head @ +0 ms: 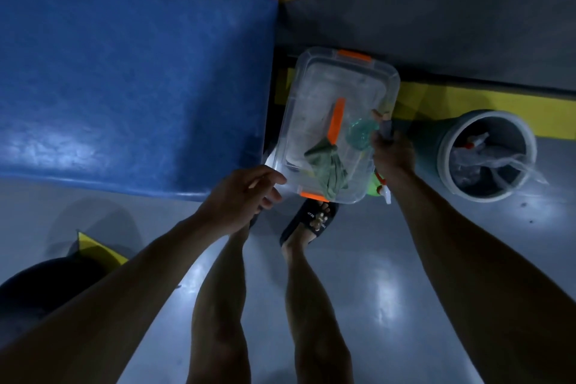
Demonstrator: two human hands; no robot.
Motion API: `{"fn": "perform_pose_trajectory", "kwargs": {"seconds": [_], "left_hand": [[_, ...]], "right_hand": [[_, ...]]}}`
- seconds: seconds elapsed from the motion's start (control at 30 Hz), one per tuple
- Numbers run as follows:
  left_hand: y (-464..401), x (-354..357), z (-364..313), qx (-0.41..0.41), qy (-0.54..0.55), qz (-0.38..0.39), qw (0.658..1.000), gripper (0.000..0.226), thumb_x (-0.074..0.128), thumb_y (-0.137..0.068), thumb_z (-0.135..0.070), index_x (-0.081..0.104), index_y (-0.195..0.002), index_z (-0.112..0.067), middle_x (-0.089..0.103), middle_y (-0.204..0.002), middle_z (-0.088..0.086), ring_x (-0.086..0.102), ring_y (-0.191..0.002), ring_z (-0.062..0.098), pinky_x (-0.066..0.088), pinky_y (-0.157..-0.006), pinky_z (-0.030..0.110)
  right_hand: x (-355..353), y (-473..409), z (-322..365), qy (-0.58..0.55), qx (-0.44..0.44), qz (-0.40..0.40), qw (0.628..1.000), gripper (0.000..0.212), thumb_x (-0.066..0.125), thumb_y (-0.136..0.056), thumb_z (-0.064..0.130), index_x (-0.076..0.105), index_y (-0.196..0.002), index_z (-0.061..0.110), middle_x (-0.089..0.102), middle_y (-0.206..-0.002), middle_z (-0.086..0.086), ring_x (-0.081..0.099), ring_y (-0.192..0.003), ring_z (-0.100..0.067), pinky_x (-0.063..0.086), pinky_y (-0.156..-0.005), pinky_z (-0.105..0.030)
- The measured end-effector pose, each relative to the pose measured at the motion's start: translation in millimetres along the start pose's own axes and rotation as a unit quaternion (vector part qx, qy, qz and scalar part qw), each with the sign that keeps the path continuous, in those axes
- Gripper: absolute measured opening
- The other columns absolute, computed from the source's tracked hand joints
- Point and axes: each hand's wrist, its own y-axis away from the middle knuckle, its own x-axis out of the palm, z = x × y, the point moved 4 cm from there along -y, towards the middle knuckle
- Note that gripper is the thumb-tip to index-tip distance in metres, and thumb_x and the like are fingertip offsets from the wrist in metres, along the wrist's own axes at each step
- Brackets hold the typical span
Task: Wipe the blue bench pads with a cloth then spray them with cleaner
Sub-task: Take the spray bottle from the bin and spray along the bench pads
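Observation:
The blue bench pad (131,78) fills the left and centre of the view. To its right is a clear plastic box (314,97) with orange latches, holding a crumpled green cloth (327,168) and a teal item. My right hand (393,153) grips the box's right rim, with a grey object sticking up from the fist. A green spray bottle (375,188) with a white nozzle shows just under that hand. My left hand (243,196) hovers at the box's near left corner, fingers loosely curled, the thumb at the corner.
A grey round bin (448,146) lined with clear plastic stands on the floor to the right. A yellow floor stripe (467,103) runs behind it. My feet in dark slides (311,221) stand below the box. A dark round object (40,284) sits at the lower left.

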Motion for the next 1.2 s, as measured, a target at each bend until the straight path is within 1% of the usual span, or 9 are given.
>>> {"fn": "perform_pose_trajectory", "kwargs": {"seconds": [0.1,0.3,0.4,0.53,0.7,0.83,0.97,1.07,1.2], "left_hand": [[3.8,0.2,0.4,0.003,-0.007,-0.003,1.000,0.024,0.042,-0.104,-0.034,0.065,-0.105,-0.032,0.075,-0.090,-0.005,0.071,-0.082,0.006,0.055,-0.069,0.020],[30.9,-0.9,-35.5,0.043,-0.002,-0.012,0.999,0.020,0.047,-0.103,-0.031,0.066,-0.101,-0.037,0.075,-0.089,-0.007,0.071,-0.084,0.005,0.051,-0.067,0.015],[54.3,-7.4,-69.1,0.083,-0.030,-0.053,0.995,0.015,0.058,-0.097,-0.031,0.064,-0.104,-0.043,0.068,-0.095,-0.024,0.067,-0.090,-0.005,0.050,-0.069,0.010],[95.3,-20.7,-115.0,0.111,-0.050,-0.132,0.984,0.041,0.075,-0.084,-0.036,0.058,-0.121,-0.042,0.056,-0.113,-0.025,0.056,-0.104,-0.003,0.042,-0.081,0.003],[160.2,-27.4,-167.2,0.140,-0.077,-0.112,0.981,0.063,0.080,-0.075,-0.048,0.058,-0.132,-0.033,0.056,-0.127,-0.020,0.052,-0.115,-0.003,0.034,-0.082,-0.003],[208.3,-29.6,-188.2,0.190,0.007,-0.160,0.969,0.044,0.072,-0.079,-0.052,0.070,-0.117,-0.028,0.070,-0.117,-0.015,0.064,-0.107,-0.002,0.051,-0.095,0.028],[246.9,-36.9,-200.5,0.196,0.130,-0.148,0.961,0.033,0.073,-0.085,-0.039,0.074,-0.112,-0.020,0.074,-0.114,-0.005,0.067,-0.108,0.008,0.051,-0.099,0.030],[284.5,-52.3,-214.5,0.190,0.159,-0.127,0.960,0.025,0.067,-0.093,-0.027,0.075,-0.113,-0.014,0.073,-0.114,-0.008,0.064,-0.110,0.002,0.048,-0.098,0.018],[325.7,-82.3,-223.6,0.156,0.123,-0.162,0.967,0.035,0.057,-0.094,-0.049,0.076,-0.102,-0.021,0.067,-0.075,-0.025,0.058,-0.078,-0.011,0.047,-0.074,0.013]], "right_hand": [[-5.6,3.3,-13.9,-0.086,0.014,0.014,0.996,0.045,0.058,-0.090,0.053,0.065,-0.118,0.019,0.070,-0.107,-0.009,0.069,-0.093,-0.029,0.058,-0.081,-0.045],[-49.9,59.9,6.4,-0.308,-0.048,0.135,0.940,0.018,0.054,-0.104,0.024,0.066,-0.092,0.018,0.061,-0.073,0.003,0.054,-0.060,-0.004,0.040,-0.054,-0.019],[-85.1,103.9,35.5,-0.311,-0.073,0.143,0.937,0.025,0.057,-0.101,0.038,0.069,-0.094,0.018,0.067,-0.075,0.003,0.061,-0.067,-0.008,0.047,-0.059,-0.021],[-135.8,171.1,91.8,-0.281,-0.163,0.144,0.935,0.049,0.053,-0.088,0.065,0.067,-0.081,0.018,0.062,-0.068,0.002,0.057,-0.065,-0.011,0.044,-0.063,-0.029],[-195.3,256.4,158.8,-0.238,-0.286,0.145,0.917,0.042,0.049,-0.092,0.061,0.062,-0.072,0.026,0.062,-0.067,0.009,0.061,-0.068,-0.008,0.046,-0.064,-0.033],[-223.6,307.8,192.9,-0.253,-0.342,0.148,0.893,0.043,0.052,-0.098,0.049,0.061,-0.076,0.013,0.057,-0.066,0.001,0.054,-0.068,-0.004,0.044,-0.063,-0.035],[-243.9,345.6,219.3,-0.243,-0.357,0.161,0.887,0.039,0.053,-0.096,0.054,0.063,-0.076,0.022,0.064,-0.079,0.001,0.061,-0.073,-0.007,0.047,-0.065,-0.028],[-257.0,371.2,239.6,-0.255,-0.355,0.208,0.875,0.034,0.059,-0.098,0.044,0.072,-0.089,0.015,0.073,-0.088,-0.008,0.070,-0.084,-0.014,0.054,-0.076,-0.028],[-270.2,402.9,269.4,-0.278,-0.381,0.230,0.851,0.035,0.059,-0.099,0.036,0.069,-0.086,0.005,0.070,-0.083,-0.018,0.064,-0.076,-0.013,0.050,-0.074,-0.025]]}}
